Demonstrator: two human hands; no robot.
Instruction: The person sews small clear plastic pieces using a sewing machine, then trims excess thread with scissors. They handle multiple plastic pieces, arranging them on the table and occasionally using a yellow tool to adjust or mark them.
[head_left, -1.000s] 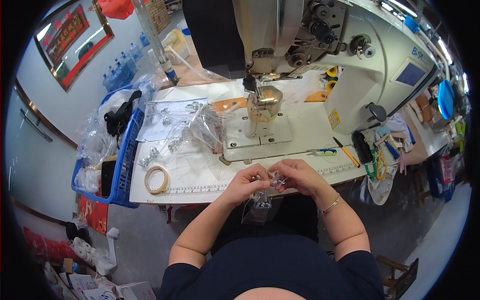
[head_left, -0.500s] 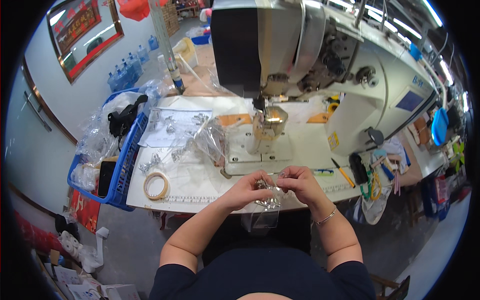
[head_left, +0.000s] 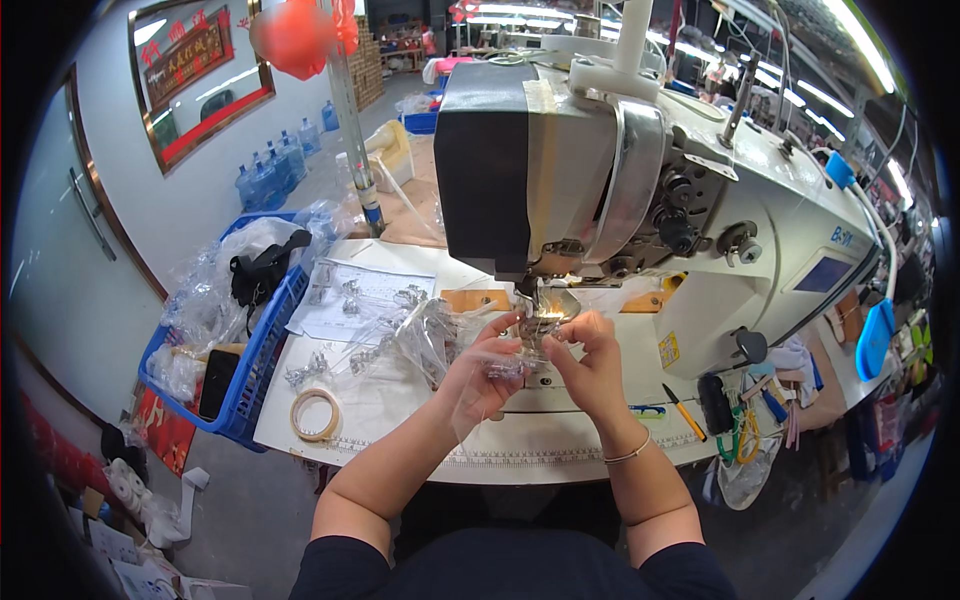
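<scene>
1. Head view: left hand (head_left: 488, 375) at the sewing machine's front, thumb and fingers closed around a clear plastic piece with silvery bits (head_left: 506, 368), the loose film draped down over the wrist side.
2. Right hand (head_left: 592, 362) just beside, with thumb and forefinger at the right edge of the same plastic piece; hard to tell whether pinched on or merely touching. Thin bangle (head_left: 628, 455) around the wrist.
3. Plastic piece between the two hands, raised above the white worktable (head_left: 375, 400), right in front of the lit metal post bed (head_left: 549, 303) and below the head of the post-bed sewing machine (head_left: 570, 180).
4. To the left on the worktable: crumpled clear plastic bag (head_left: 427, 343), white paper sheet (head_left: 322, 322) with silvery metal fittings on top, more fittings (head_left: 307, 370) near the tan tape roll (head_left: 296, 414).
5. Farther left, blue plastic crate (head_left: 262, 385) with clear wrapping, a black strap (head_left: 262, 272) and a dark smartphone (head_left: 218, 384).
6. To the right: small blue-and-green tool (head_left: 648, 411), orange pen-shaped tool (head_left: 685, 412), then green- and yellow-handled scissors (head_left: 742, 440).
7. Along the near edge, a printed ruler strip (head_left: 520, 459).
</scene>
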